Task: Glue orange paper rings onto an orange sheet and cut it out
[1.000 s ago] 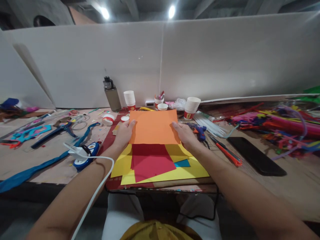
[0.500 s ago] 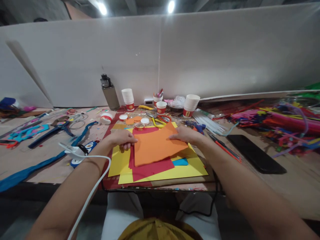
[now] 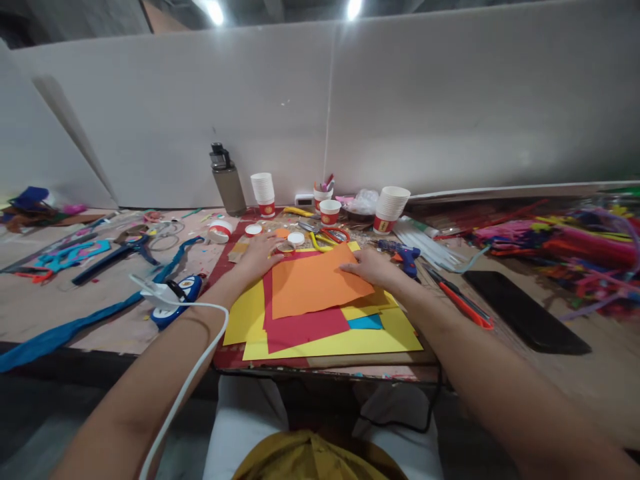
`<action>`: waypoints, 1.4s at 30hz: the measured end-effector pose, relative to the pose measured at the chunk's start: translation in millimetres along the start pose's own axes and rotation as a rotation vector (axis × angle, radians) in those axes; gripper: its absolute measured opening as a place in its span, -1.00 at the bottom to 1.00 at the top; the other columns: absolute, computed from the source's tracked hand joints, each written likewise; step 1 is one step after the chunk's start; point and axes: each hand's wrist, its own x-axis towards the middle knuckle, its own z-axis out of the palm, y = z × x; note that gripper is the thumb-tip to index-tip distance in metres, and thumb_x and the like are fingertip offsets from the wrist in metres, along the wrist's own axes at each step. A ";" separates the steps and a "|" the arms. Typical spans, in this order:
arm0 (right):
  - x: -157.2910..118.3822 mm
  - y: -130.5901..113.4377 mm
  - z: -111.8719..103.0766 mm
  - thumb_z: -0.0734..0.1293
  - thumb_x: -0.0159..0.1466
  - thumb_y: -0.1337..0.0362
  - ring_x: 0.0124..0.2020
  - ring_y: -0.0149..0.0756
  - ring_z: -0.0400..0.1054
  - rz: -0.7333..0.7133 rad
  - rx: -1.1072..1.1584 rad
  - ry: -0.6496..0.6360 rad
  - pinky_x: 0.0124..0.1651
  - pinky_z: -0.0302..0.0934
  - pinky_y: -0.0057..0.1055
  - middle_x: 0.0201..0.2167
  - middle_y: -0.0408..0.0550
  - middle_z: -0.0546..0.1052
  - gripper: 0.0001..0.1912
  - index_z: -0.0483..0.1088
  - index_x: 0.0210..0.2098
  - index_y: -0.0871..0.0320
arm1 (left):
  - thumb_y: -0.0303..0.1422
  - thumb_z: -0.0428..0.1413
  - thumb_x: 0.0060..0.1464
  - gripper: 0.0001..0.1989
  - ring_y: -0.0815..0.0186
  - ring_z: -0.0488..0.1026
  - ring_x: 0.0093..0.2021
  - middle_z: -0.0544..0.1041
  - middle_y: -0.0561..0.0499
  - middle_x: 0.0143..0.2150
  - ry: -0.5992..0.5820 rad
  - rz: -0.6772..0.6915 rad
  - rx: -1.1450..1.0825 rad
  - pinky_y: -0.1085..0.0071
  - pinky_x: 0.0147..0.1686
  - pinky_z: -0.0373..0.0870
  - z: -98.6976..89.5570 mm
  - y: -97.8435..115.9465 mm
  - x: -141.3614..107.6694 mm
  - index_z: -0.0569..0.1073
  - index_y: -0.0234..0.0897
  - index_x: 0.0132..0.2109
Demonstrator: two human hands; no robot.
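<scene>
Far left: 1 bottle (image 3: 230,190) standing by white wall (image 3: 425,100). Left: power strip (image 3: 170,317), white charger (image 3: 164,293) on it; blue band (image 3: 95,323) just left of it. Right: 1 black phone (image 3: 525,310), flat. Far right: heaped pipe cleaners (image 3: 543,233). Overhead: 2 lamps (image 3: 215,12), lit.

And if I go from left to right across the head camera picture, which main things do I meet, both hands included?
Blue-and-white power strip, bottle with dark lid, left hand, orange sheet, right hand, black phone.
</scene>
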 end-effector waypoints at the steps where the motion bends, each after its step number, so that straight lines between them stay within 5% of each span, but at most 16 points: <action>1: -1.3 -1.1 0.7 0.32 0.21 -0.09 -0.33 -0.22 0.43 0.006 -0.016 0.016 -0.44 0.06 -0.44 -0.30 0.08 0.60 -0.56 0.52 -0.32 0.20 | -0.36 0.20 0.02 -0.68 0.07 0.26 0.23 0.42 -0.15 0.18 -0.019 0.023 0.006 0.09 0.25 0.09 4.7 0.3 0.6 0.54 -0.22 -0.04; 6: -8.2 -5.6 3.6 0.25 0.29 -0.05 -0.33 -0.21 0.43 0.016 -0.045 0.076 -0.41 0.04 -0.42 -0.32 0.13 0.59 -0.57 0.50 -0.33 0.20 | -0.46 0.15 0.04 -0.92 0.04 0.38 0.09 0.50 -0.19 0.00 0.001 0.016 -0.009 0.07 0.19 0.19 9.4 1.6 4.1 0.55 -0.29 -0.33; 12: -7.9 3.8 -2.4 0.20 0.32 0.02 -0.49 -0.26 0.38 0.013 0.017 0.175 -0.45 0.02 -0.39 -0.47 0.07 0.55 -0.60 0.47 -0.37 0.20 | -0.39 0.05 0.17 -0.86 0.12 0.28 0.21 0.42 -0.16 0.13 0.174 0.038 -0.095 0.17 0.23 0.16 -7.5 22.6 -0.8 0.50 -0.28 -0.23; 20: -3.1 8.7 -5.5 0.21 0.32 0.19 -0.28 -0.28 0.42 -0.154 0.107 0.279 -0.27 0.15 -0.45 -0.26 0.00 0.58 -0.74 0.48 -0.21 0.19 | -0.34 0.12 0.13 -0.89 0.15 0.39 0.12 0.49 -0.11 0.06 -0.166 0.252 -0.171 0.22 0.13 0.27 1.6 73.3 1.6 0.52 -0.25 -0.31; 23: -4.3 4.8 -1.1 0.29 0.27 0.23 -0.19 -0.26 0.42 -0.207 0.106 0.250 -0.18 0.18 -0.44 -0.10 0.06 0.56 -0.70 0.47 -0.05 0.22 | -0.39 0.14 0.10 -0.92 0.15 0.41 0.07 0.51 -0.11 0.01 -0.229 0.269 -0.159 0.20 0.11 0.28 12.9 79.4 6.0 0.52 -0.26 -0.34; 26: -6.4 2.5 1.9 0.31 0.26 0.24 -0.20 -0.24 0.43 -0.229 0.096 0.185 -0.17 0.19 -0.43 -0.16 0.06 0.59 -0.76 0.52 -0.14 0.21 | -0.41 0.13 0.10 -0.91 0.16 0.42 0.05 0.53 -0.09 -0.03 -0.270 0.269 -0.149 0.19 0.09 0.31 20.5 79.8 8.0 0.52 -0.26 -0.34; 42: -0.1 7.5 4.7 0.32 0.25 0.27 -0.31 -0.32 0.44 -0.200 0.220 0.076 -0.30 0.18 -0.47 -0.30 -0.07 0.61 -0.83 0.55 -0.24 0.16 | -0.32 0.21 0.05 -0.91 0.17 0.46 -0.05 0.57 -0.04 -0.11 -0.221 0.116 -0.203 0.20 0.01 0.34 42.8 75.7 -3.4 0.52 -0.25 -0.35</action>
